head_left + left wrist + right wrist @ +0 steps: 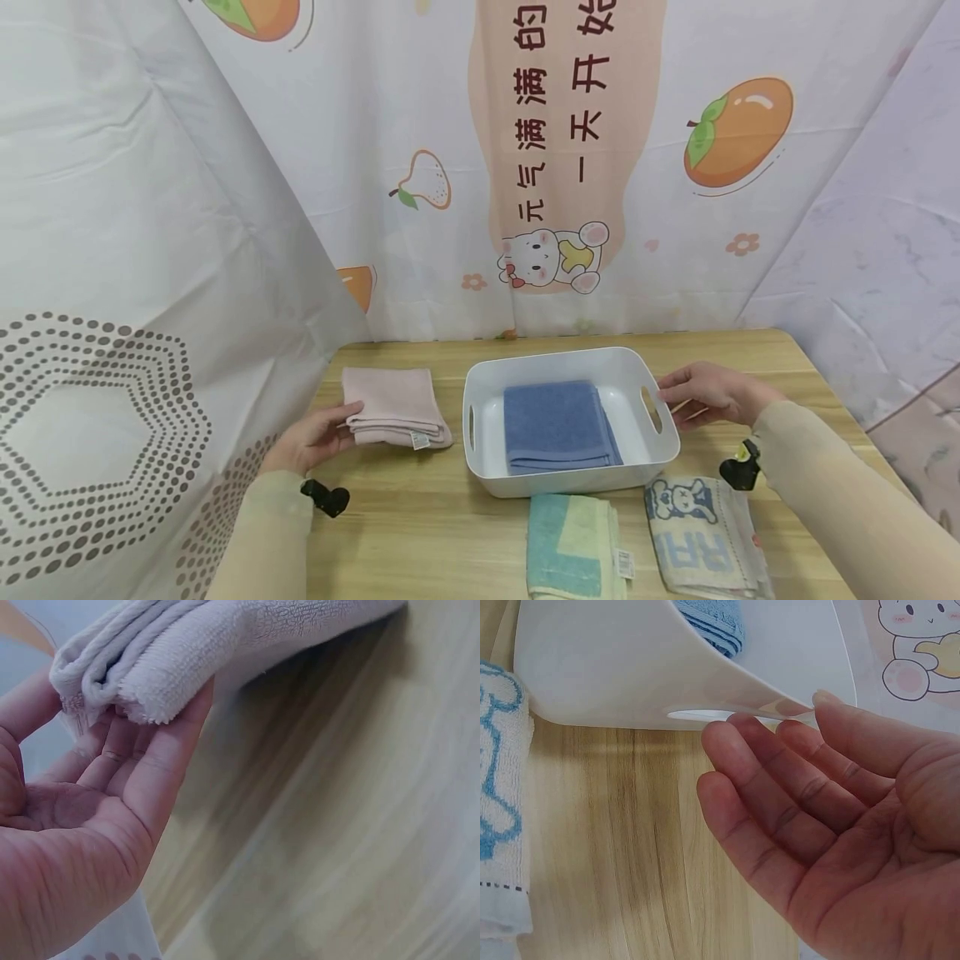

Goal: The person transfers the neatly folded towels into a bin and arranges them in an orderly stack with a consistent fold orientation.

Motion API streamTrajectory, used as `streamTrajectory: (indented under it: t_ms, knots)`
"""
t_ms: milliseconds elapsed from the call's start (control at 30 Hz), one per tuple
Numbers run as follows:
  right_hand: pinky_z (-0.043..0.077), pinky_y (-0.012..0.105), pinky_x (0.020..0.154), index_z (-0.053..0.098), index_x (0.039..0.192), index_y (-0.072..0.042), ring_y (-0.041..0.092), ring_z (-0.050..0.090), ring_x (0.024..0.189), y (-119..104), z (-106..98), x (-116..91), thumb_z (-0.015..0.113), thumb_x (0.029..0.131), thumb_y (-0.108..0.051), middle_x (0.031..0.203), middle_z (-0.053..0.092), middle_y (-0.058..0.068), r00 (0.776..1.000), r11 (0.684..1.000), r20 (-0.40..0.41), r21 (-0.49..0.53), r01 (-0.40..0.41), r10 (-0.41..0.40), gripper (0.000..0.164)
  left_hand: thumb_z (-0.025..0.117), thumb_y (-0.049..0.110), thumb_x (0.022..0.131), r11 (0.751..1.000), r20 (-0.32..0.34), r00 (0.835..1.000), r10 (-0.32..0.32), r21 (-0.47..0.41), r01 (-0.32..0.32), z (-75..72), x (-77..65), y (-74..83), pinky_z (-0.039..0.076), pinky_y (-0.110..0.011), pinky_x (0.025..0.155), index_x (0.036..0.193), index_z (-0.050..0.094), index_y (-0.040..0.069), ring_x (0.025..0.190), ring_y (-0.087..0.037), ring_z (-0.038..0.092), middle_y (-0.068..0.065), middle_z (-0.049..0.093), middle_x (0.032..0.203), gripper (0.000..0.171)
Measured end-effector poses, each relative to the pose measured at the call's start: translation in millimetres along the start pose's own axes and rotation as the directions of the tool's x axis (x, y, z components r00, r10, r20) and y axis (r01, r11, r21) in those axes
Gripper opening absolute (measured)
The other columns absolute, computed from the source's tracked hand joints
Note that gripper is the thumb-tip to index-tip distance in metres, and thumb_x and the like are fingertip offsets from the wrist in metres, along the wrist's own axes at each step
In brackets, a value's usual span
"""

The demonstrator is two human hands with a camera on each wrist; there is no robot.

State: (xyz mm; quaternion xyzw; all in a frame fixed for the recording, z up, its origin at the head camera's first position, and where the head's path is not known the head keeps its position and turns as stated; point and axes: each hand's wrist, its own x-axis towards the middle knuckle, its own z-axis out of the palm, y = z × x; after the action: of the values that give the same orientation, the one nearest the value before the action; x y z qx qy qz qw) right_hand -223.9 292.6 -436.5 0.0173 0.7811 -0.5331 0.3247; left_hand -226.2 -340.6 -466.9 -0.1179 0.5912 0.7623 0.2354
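Note:
My left hand (313,437) pinches the near left edge of a folded pink towel (390,396), thumb above and fingers beneath. In the left wrist view the towel's folded layers (172,660) sit between thumb and fingers, over the wooden table. At the basket's right end, my right hand (708,393) holds the rim lightly, with the thumb tip at the edge and the fingers against the outer wall near the handle slot. The white plastic basket (480,379) holds a folded blue towel (558,425) lying flat inside.
In front of the basket lies a folded teal and yellow-green towel (573,546) with a tag. Right of it is a folded white and blue towel (697,533) with a bear pattern. A printed curtain (450,275) hangs behind the wooden table (420,525).

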Motion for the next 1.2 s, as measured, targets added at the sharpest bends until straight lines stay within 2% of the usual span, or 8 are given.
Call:
streamTrajectory:
  t_ms: [133,367,567,800,1000,1200]
  knots:
    - [0.061,0.044,0.085,0.049,0.141,0.014,0.024,0.071,0.087,0,0,0,0.062,0.102,-0.016,0.104,0.074,0.009,1.000,1.000,-0.002,-0.001,-0.001,0.001,0.050,0.055,0.006,0.105,0.999,0.012,0.999,0.032,-0.001,-0.032,7.6,0.4,10.8,0.060,-0.035,0.088,0.116,0.056,0.005,0.098,-0.018,0.070,-0.005,0.071,0.104,0.011]
    - [0.061,0.044,0.086,0.045,0.144,0.015,0.025,0.072,0.090,1,0,-1,0.062,0.103,-0.016,0.109,0.074,0.010,1.000,1.000,0.004,-0.007,0.017,-0.017,0.054,0.052,0.009,0.107,0.993,0.056,0.993,0.108,0.035,-0.110,26.7,-2.7,32.8,0.059,-0.029,0.083,0.124,0.047,0.006,0.093,-0.014,0.068,-0.001,0.069,0.102,0.018]
    - [0.061,0.044,0.085,0.044,0.144,0.015,0.026,0.073,0.090,1,0,-2,0.061,0.103,-0.016,0.109,0.074,0.011,1.000,1.000,0.007,-0.007,0.024,-0.024,0.054,0.052,0.008,0.107,0.987,0.076,0.984,0.162,-0.009,-0.161,40.3,-5.9,46.8,0.060,-0.030,0.080,0.120,0.056,0.008,0.092,-0.015,0.069,-0.003,0.071,0.101,0.014]
    - [0.062,0.042,0.082,0.043,0.145,0.016,0.024,0.072,0.086,1,1,-1,0.061,0.103,-0.015,0.105,0.074,0.011,1.000,1.000,0.007,0.003,0.011,-0.011,0.055,0.052,0.008,0.107,0.979,0.101,0.974,0.200,-0.043,-0.197,54.6,-8.3,60.1,0.060,-0.029,0.079,0.124,0.056,0.009,0.093,-0.015,0.068,-0.003,0.070,0.104,0.018]
    - [0.062,0.041,0.080,0.041,0.146,0.016,0.024,0.072,0.084,2,0,0,0.061,0.103,-0.016,0.103,0.074,0.012,1.000,1.000,0.004,0.005,0.007,-0.007,0.056,0.053,0.008,0.106,0.972,0.132,0.963,0.234,-0.060,-0.228,68.7,-7.6,69.6,0.059,-0.029,0.078,0.124,0.056,0.006,0.092,-0.015,0.067,-0.004,0.068,0.104,0.018]
    - [0.062,0.042,0.080,0.046,0.142,0.015,0.024,0.071,0.085,1,0,0,0.061,0.104,-0.019,0.102,0.073,0.011,1.000,1.000,-0.019,-0.012,0.009,-0.010,0.053,0.054,0.008,0.106,0.966,0.142,0.956,0.258,-0.058,-0.253,86.4,-9.0,76.7,0.060,-0.029,0.077,0.129,0.051,0.004,0.093,-0.015,0.067,-0.005,0.067,0.105,0.023]
